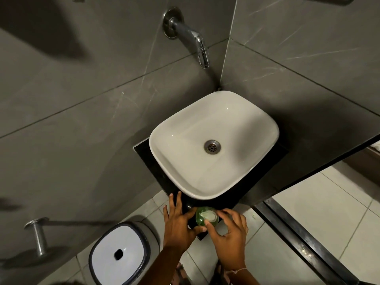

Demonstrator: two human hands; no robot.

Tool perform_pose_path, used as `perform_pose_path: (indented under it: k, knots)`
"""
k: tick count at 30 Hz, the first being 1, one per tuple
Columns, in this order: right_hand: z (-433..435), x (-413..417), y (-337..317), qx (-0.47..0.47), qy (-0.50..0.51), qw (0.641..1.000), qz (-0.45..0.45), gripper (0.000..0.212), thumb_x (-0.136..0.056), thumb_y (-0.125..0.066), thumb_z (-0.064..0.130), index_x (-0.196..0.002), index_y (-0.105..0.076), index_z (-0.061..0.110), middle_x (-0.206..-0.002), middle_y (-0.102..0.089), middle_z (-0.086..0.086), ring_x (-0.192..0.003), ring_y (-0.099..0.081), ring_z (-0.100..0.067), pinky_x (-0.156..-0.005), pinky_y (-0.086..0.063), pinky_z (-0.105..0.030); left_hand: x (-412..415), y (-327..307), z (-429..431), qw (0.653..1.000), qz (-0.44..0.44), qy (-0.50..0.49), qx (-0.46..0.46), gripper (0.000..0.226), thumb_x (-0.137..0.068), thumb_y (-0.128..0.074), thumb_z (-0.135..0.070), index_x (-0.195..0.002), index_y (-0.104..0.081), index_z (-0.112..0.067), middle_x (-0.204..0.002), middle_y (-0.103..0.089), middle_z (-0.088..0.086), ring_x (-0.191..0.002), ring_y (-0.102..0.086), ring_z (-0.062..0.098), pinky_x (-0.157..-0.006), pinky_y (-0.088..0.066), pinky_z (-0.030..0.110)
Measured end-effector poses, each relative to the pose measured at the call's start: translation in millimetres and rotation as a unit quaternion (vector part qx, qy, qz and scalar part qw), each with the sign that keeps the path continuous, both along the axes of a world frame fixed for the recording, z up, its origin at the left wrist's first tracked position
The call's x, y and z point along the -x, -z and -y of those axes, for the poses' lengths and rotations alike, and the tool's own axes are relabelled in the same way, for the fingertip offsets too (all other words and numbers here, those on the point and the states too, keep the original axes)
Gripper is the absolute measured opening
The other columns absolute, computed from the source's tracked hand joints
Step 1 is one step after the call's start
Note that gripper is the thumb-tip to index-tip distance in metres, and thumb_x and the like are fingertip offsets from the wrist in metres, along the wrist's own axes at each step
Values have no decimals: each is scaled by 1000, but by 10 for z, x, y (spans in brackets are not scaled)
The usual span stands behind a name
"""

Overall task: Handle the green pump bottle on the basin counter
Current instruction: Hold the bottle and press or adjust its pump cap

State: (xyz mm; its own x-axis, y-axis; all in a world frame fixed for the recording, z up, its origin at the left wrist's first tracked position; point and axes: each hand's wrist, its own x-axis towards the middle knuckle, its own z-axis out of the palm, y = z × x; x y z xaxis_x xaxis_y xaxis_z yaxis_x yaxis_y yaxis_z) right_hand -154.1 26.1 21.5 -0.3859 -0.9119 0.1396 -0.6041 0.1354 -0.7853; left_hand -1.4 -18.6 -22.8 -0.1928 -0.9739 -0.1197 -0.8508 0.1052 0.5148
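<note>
Green pump bottle (206, 219) on table (181, 190) front corner is being steadied: left hand (178, 224) and right hand (230, 235) grips curled against it. Next: pump head pressed w/ one fingertip, probably.

glossy white ceramic basin (164, 149), translucent green plastic pump bottle (200, 220), chrome tap (191, 38)

wall tap (197, 45), lidded bin (119, 251), floor tiles (320, 219)

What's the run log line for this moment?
green pump bottle upright on counter corner | left hand beside it | right hand at pump
</note>
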Motion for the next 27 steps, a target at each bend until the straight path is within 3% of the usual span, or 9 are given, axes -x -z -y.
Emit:
perform_pose_path:
  k: [5,8,10,12,15,17,21,24,27]
  knots:
    - [69,-64,19,-43,2,999,-12,41,-66,-68,57,-101,-57,40,-105,-52,21,-107,-45,-10,-90,-33,-35,4,11,4,1000,15,-1,-2,59,-72,-63,-67,-126,-55,-43,-163,6,2,-144,27,23,-118,2,56]
    - [54,-65,-12,-43,-32,998,-43,51,-70,-65,62,-116,-55,45,-109,-47,26,-110,-38,-1,-93,-27,-25,6,5,5,1000,21,4,-4,58,-73,-64,-63,-127,-55,-44,-163,6,3,-144,27,24,-118,2,58]
    - [60,-48,-29,-28,-38,998,-48,46,-73,-63,61,-116,-59,46,-108,-45,26,-110,-38,-3,-92,-25,-20,6,7,12,1000,18,4,-1,59,-71,-65,-65,-126,-55,-44,-162,6,1,-144,27,24,-118,2,57]
    - [99,-50,-41,-29,-10,999,-36,37,-68,-70,59,-98,-68,38,-103,-50,20,-105,-45,-13,-89,-29,-26,13,19,18,1000,21,4,3,62,-69,-68,-65,-126,-55,-43,-162,6,1,-144,26,24,-117,2,58]
    - [179,-138,-58,-75,34,996,-44,43,-57,-81,56,-75,-52,30,-88,-54,10,-93,-48,-20,-82,-36,-42,11,33,26,999,36,5,7,60,-71,-64,-65,-126,-55,-42,-163,2,3,-144,25,25,-118,0,59]
    - [201,-197,-89,-103,47,993,-43,49,-55,-78,62,-76,-47,30,-87,-54,7,-95,-48,-22,-84,-38,-46,9,43,19,999,39,3,9,57,-73,-61,-63,-125,-56,-42,-163,1,3,-145,24,26,-118,0,59]
    - [107,-176,-72,-80,12,996,-41,57,-64,-59,72,-104,-65,31,-109,-57,9,-111,-45,-20,-91,-32,-41,12,49,6,999,32,-5,16,55,-72,-54,-66,-121,-59,-43,-163,2,2,-145,24,25,-117,-1,60]
    - [123,-175,-83,-78,43,996,-25,46,-62,-72,61,-92,-68,26,-110,-58,5,-112,-47,-26,-90,-32,-44,17,64,10,999,38,0,14,59,-71,-59,-69,-124,-56,-43,-163,4,2,-144,25,25,-116,3,58]
    - [222,-256,-129,-132,69,988,-35,48,-54,-81,57,-82,-54,28,-106,-56,3,-112,-46,-25,-92,-34,-49,19,64,4,999,33,-10,9,48,-72,-66,-60,-114,-65,-37,-163,0,2,-145,23,25,-117,-2,62]
